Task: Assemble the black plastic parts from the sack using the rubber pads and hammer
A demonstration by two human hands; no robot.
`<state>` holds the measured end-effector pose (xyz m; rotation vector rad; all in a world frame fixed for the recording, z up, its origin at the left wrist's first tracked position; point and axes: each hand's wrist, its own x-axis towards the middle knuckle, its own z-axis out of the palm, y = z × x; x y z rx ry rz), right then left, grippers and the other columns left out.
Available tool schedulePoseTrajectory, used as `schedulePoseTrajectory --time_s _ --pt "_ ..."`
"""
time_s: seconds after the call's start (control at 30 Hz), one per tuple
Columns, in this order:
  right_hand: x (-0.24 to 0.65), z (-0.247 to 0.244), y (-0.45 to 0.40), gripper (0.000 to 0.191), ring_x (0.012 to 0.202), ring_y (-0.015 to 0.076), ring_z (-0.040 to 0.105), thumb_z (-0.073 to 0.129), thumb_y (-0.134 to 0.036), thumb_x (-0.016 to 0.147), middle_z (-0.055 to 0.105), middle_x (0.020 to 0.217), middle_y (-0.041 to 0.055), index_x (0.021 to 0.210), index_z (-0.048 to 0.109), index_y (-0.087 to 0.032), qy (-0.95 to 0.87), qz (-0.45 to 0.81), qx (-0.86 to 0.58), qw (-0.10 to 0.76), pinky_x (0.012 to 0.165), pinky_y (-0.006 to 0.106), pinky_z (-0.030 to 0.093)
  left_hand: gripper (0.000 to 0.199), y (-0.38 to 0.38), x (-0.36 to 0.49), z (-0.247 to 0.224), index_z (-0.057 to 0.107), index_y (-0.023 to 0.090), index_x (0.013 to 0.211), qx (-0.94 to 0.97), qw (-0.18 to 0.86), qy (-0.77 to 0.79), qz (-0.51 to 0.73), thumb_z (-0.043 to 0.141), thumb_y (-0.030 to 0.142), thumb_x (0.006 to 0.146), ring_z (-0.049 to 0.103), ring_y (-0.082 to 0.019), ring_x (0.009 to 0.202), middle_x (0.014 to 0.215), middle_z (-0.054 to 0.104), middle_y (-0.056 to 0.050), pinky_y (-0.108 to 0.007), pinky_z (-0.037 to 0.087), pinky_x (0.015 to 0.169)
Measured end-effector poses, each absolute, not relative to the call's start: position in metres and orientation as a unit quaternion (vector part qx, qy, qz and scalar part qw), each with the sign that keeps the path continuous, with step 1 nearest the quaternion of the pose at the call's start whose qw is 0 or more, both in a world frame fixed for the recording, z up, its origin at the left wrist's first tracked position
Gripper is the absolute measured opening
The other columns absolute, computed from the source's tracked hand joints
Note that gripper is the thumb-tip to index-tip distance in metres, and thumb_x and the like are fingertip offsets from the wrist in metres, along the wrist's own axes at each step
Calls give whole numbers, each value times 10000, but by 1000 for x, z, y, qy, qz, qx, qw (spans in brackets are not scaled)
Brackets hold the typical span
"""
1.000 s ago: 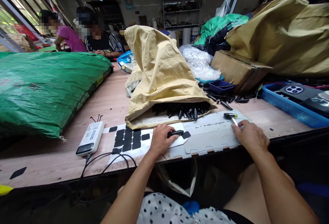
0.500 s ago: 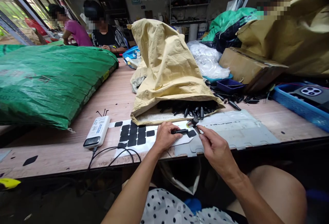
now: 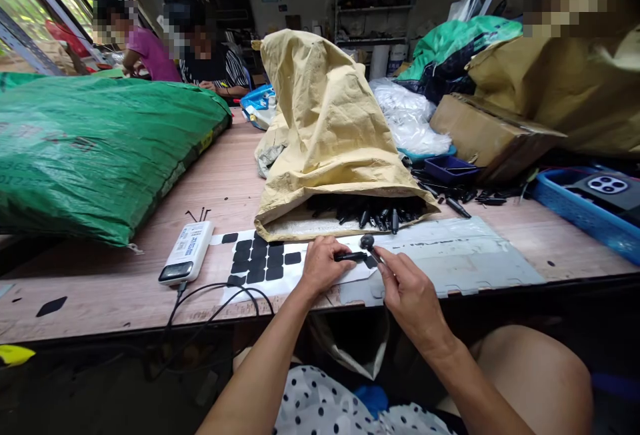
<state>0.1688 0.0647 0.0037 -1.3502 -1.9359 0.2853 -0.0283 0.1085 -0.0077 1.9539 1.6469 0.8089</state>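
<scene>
My left hand (image 3: 320, 265) is closed around a black pen-like tube (image 3: 351, 256), which lies nearly level, its free end pointing right. In my right hand (image 3: 410, 292) is the thin handle of a small mallet (image 3: 367, 242). Its dark round head is just above the tube's right end; whether they touch I cannot tell. Under my hands lies a white sheet (image 3: 290, 286) with rows of black rounded squares (image 3: 257, 262). Just beyond, similar black tubes (image 3: 377, 215) fill the mouth of a tan sack (image 3: 330, 122).
A white power bank (image 3: 187, 252) with a black cable (image 3: 220, 292) sits at left. A large green sack (image 3: 100, 155) lies behind it. At right are a cardboard box (image 3: 493, 132), a purple tray (image 3: 450, 168) and a blue basket (image 3: 575, 205). Two people (image 3: 155, 55) sit at the far left.
My right hand has moved left and slightly down, bringing the mallet head to the tube's right end. My left hand keeps its hold on the tube. The view has shifted slightly.
</scene>
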Motion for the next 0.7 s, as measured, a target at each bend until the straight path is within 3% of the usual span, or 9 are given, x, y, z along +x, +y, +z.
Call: schedulePoseTrajectory --time_s 0.13,0.27,0.4,0.53,0.63,0.7 --pt "176 3 65 355 887 230 671 440 -280 1005 696 995 71 1291 649 -272 -756 123 -527 369 827 357 529 161 108 -29 -7 794 266 904 708 235 597 294 819 290 747 576 -228 977 879 701 -1 -353 405 864" --pt "214 6 74 355 920 248 655 489 -304 971 694 1036 87 1269 675 -249 -696 25 -611 377 801 367 504 150 105 -30 -5 778 256 906 715 237 586 300 805 315 771 573 -231 987 902 707 -2 -357 402 878" --pt "268 6 94 395 838 266 624 526 -244 900 669 1018 120 1252 704 -236 -607 -59 -751 252 684 376 448 161 104 -33 -3 757 243 967 719 246 568 315 754 334 833 576 -225 999 963 721 -7 -350 403 896" --pt "296 5 112 438 878 303 601 458 -207 921 636 1069 181 1295 686 -210 -561 -50 -812 153 687 410 428 149 104 -34 -3 743 245 979 726 247 559 316 690 355 893 572 -224 993 962 716 -7 -360 383 893" --pt "286 8 115 384 1036 375 550 493 -244 925 613 1112 201 1230 716 -181 -564 -97 -802 173 773 467 437 149 104 -34 -5 729 249 996 726 247 554 324 655 352 919 568 -222 990 963 714 -2 -365 373 893" --pt "265 11 111 349 1065 369 532 545 -276 913 615 1103 182 1195 717 -164 -620 -110 -744 225 842 484 438 150 104 -34 -6 721 251 1006 726 249 551 327 639 350 930 568 -222 996 970 718 1 -370 367 900"
